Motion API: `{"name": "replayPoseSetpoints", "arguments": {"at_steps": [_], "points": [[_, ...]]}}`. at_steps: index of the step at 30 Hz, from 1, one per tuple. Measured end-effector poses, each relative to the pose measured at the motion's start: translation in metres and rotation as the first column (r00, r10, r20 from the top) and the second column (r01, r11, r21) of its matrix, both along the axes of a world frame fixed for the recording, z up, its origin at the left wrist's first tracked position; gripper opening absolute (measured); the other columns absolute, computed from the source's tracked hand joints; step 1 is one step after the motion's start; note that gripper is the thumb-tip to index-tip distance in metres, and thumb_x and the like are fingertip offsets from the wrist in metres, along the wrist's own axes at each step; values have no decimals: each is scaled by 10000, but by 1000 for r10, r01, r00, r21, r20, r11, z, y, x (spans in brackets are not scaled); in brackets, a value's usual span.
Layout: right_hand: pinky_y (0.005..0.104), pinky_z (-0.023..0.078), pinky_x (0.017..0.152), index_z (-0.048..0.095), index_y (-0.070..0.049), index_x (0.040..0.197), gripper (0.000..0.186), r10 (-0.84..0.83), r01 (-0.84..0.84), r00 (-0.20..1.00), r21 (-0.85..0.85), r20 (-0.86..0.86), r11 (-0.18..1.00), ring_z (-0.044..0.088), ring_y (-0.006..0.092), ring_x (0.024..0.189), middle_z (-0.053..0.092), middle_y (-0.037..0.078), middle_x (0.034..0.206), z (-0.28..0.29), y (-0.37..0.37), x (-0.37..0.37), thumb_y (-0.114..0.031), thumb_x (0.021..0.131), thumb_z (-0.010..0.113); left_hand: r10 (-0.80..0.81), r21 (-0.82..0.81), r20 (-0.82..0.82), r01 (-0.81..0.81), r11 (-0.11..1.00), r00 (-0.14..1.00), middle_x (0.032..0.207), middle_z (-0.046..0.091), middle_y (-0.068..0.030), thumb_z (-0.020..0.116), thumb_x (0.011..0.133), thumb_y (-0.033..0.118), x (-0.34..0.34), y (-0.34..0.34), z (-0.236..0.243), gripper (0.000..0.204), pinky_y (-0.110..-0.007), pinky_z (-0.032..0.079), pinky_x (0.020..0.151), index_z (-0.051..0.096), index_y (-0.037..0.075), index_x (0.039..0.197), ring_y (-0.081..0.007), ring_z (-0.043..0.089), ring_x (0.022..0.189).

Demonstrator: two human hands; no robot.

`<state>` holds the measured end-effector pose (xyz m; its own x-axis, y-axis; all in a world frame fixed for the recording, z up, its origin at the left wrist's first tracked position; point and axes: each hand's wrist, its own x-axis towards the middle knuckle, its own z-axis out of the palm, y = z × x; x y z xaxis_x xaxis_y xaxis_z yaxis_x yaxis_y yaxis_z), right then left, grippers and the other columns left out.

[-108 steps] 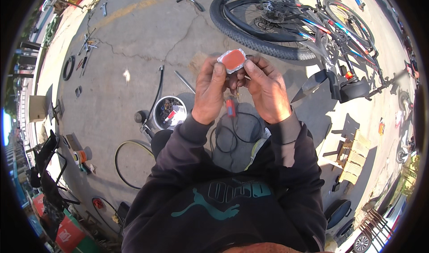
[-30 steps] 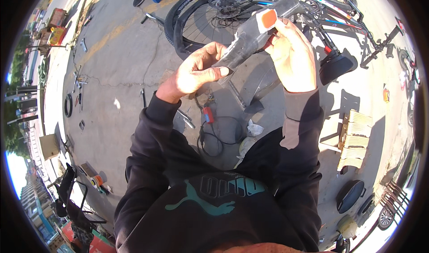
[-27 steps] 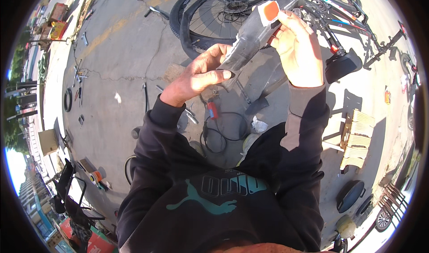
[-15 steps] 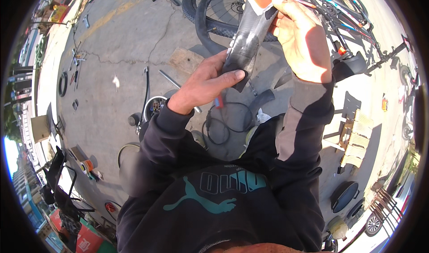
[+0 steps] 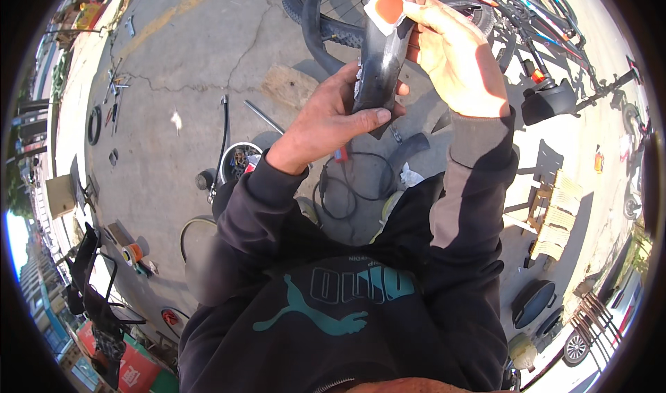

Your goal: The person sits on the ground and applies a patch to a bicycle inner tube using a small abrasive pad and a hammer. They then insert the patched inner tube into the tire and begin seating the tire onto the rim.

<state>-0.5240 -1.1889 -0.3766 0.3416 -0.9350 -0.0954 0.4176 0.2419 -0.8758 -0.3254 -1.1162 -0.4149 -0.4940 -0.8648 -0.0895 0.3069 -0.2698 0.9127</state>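
Observation:
A black bicycle inner tube (image 5: 381, 63) is held up in front of me, its far end tilted away. An orange patch on white backing (image 5: 388, 9) sits at that far end. My left hand (image 5: 325, 119) is closed round the near part of the tube, thumb across the top and fingertips showing at its right side. My right hand (image 5: 461, 60) pinches the right edge of the patch between thumb and fingers. Whether those fingers grip only the backing or the rubber too, I cannot tell. Whitish scraps cling to the tube's left edge.
A bicycle wheel (image 5: 347, 32) and bicycle frames (image 5: 534, 36) lie beyond my hands. Nearer are a wooden block (image 5: 288, 86), a metal rod (image 5: 263, 115), a bowl of small parts (image 5: 239, 160) and a looped black cable (image 5: 336, 206). A slatted wooden seat (image 5: 551, 216) stands right.
The tube and patch have shifted slightly left, and the tube looks rounder. My left fingertips now show past its right side. My right hand has moved a little left with the patch.

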Motion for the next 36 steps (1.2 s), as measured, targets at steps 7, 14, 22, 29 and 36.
{"name": "replayPoseSetpoints", "arguments": {"at_steps": [7,14,22,29,36], "points": [[316,502,866,635,-47,1008,150,66,-64,998,84,-18,994,623,166,896,643,51,962,2,0,-3,-189,964,650,59,-18,-109,-62,998,992,1286,644,-140,734,856,14,-2,-10,-7,694,-406,482,1063,382,11,1454,-266,652,1176],[249,454,650,642,-47,1022,168,87,-85,996,83,-24,993,577,126,719,628,28,837,-4,-7,14,-201,957,661,41,-87,5,-40,995,999,1276,648,-142,757,837,44,13,-18,0,675,-385,474,1072,427,18,1426,-258,627,1220],[353,533,969,640,-33,1047,171,16,-16,998,4,54,1000,677,205,1011,676,79,1021,-15,-12,38,-182,963,656,89,-43,136,-84,996,987,1208,682,-138,768,841,59,43,-18,1,583,-366,501,1048,508,-1,1359,-236,657,1161],[372,536,987,644,-18,1050,172,-35,36,994,-7,106,999,694,211,993,690,92,1025,-23,-11,51,-166,963,653,164,-30,73,-163,986,984,1279,666,-174,716,874,52,43,-11,9,557,-376,524,1028,500,-38,1379,-245,671,1162],[378,531,964,647,-7,1082,191,-40,40,990,1,138,999,694,232,993,691,111,1061,-24,-7,64,-159,966,631,130,-14,-12,-130,991,991,1280,669,-173,667,888,46,55,-7,11,548,-404,493,1068,483,-41,1397,-264,660,1187]]}}
